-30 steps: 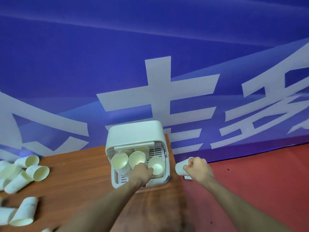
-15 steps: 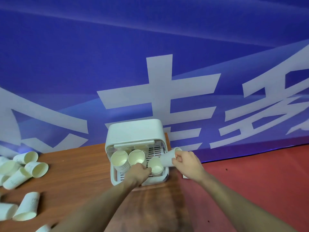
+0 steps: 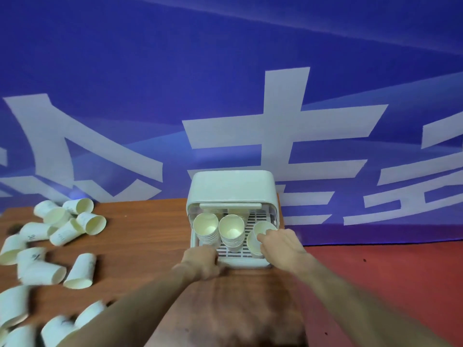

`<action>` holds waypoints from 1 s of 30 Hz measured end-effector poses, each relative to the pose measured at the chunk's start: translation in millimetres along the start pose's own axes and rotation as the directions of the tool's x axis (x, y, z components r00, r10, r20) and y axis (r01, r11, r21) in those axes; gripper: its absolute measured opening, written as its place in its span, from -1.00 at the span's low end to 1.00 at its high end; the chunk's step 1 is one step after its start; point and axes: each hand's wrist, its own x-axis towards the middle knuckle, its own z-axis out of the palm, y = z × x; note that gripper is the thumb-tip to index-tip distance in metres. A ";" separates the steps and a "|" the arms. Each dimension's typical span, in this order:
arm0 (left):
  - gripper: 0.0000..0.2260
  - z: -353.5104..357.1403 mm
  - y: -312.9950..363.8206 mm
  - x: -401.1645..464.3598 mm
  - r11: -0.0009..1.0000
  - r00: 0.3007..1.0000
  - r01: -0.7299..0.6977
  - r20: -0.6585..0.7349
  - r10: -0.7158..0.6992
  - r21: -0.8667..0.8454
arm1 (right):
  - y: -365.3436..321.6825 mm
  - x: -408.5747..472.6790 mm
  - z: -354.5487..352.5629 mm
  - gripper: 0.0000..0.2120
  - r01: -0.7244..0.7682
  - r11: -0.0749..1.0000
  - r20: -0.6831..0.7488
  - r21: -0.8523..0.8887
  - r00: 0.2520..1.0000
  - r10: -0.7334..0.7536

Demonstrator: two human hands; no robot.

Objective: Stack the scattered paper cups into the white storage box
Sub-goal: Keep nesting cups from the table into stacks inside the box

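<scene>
The white storage box (image 3: 231, 189) stands open at the back right of the wooden table (image 3: 140, 236). Its slotted rack holds a left stack of paper cups (image 3: 206, 227) and a middle stack (image 3: 231, 230). My right hand (image 3: 281, 246) grips one paper cup (image 3: 253, 242) at the rack's right side, against another cup (image 3: 263, 227) standing there. My left hand (image 3: 200, 262) is blurred, with curled fingers and nothing in them, at the box's front left edge. Several scattered paper cups (image 3: 80, 271) lie on their sides across the table's left part.
A blue banner wall (image 3: 225, 83) with white characters rises right behind the table and box. The table's right edge runs just right of the box, with red floor (image 3: 388, 284) beyond. Bare wood lies between the loose cups and the box.
My right hand brought its cup from beside the box over the rim and down onto the rack's right side. My left hand slid from the box's front middle toward its front left corner.
</scene>
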 end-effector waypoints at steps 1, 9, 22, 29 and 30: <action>-0.62 1.4 -6.8 0.4 1.000 1.000 0.013 0.006 -0.013 0.028 | -2.2 4.4 2.5 -0.77 0.008 1.000 0.033 -0.024 0.999 -0.008; -0.63 9.1 -34.6 -1.1 0.986 0.998 0.037 0.050 -0.045 0.160 | -11.6 28.7 18.6 -0.72 0.024 0.997 0.180 -0.068 0.984 -0.012; -0.65 0.5 -53.7 -26.7 0.994 0.998 0.041 -0.050 -0.037 0.100 | -37.0 14.3 -6.8 -0.76 -0.084 0.923 0.099 0.376 0.994 0.050; -0.59 -5.0 -88.7 -59.5 0.988 0.984 0.146 -0.098 -0.151 -0.055 | -86.4 10.5 -30.3 -0.62 -0.124 0.810 0.111 0.574 0.991 0.073; -0.59 -4.0 -97.4 -65.7 0.983 0.980 0.164 -0.105 -0.172 -0.080 | -95.0 11.3 -31.5 -0.60 -0.123 0.802 0.112 0.585 0.991 0.070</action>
